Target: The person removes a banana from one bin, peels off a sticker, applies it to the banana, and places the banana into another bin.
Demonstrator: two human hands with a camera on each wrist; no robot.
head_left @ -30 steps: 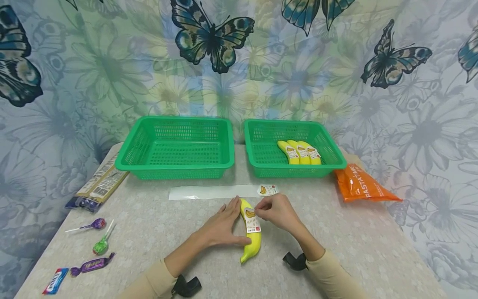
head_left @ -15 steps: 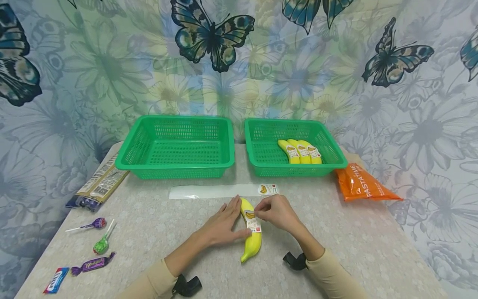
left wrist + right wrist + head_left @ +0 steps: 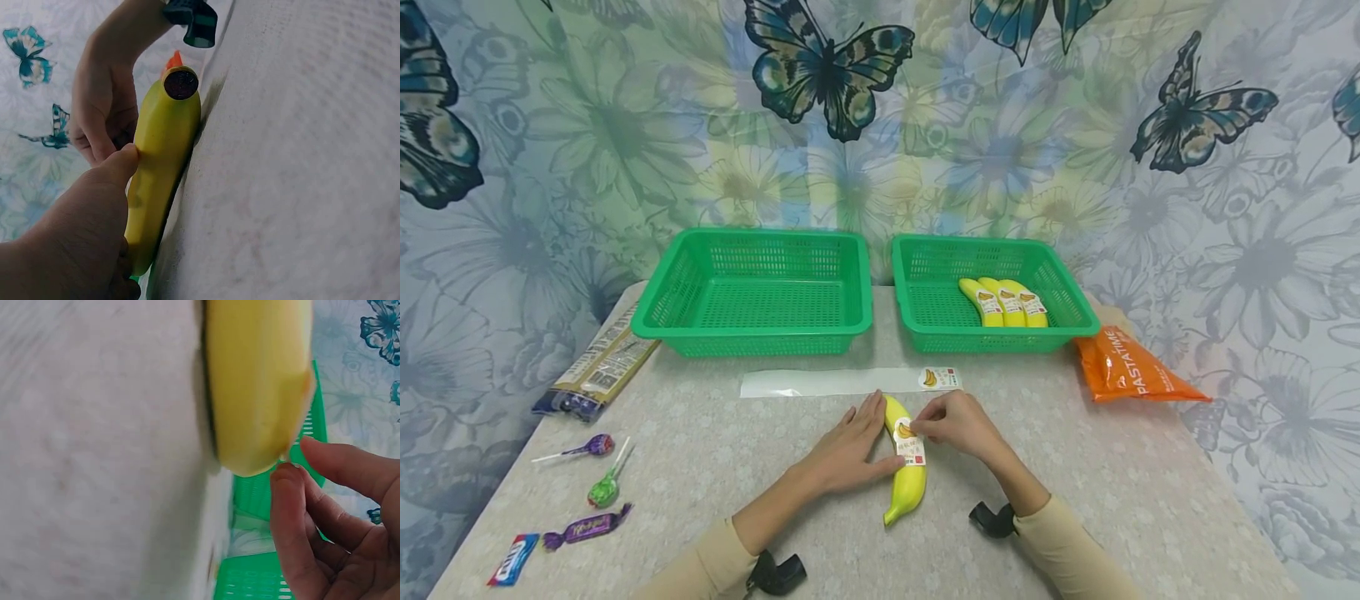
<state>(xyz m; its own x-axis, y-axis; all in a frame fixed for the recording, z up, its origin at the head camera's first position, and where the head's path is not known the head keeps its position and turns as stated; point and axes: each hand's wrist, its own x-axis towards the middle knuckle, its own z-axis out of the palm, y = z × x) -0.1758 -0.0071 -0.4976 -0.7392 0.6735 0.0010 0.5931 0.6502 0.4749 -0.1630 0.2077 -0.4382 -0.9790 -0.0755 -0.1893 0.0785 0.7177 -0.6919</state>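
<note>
A yellow banana lies lengthwise on the table between both hands. The white label sticker, printed with bananas, runs along its top. My left hand holds the banana from the left, fingers along its far end and thumb at the sticker's lower edge. In the left wrist view, the thumb presses the banana's side. From the right, my right hand pinches the sticker's far right edge with thumb and index finger. The right wrist view shows those fingertips at the banana's end, partly lifting the sticker's edge.
Behind lies a white backing strip with another banana sticker. A green basket stands back left; another holds three labelled bananas. Lollipops, wrapped candies and a gold packet lie left, an orange pasta bag right.
My left thumb has slid up the banana from below the sticker onto its lower edge. The right hand has barely moved and still pinches the sticker's far edge.
</note>
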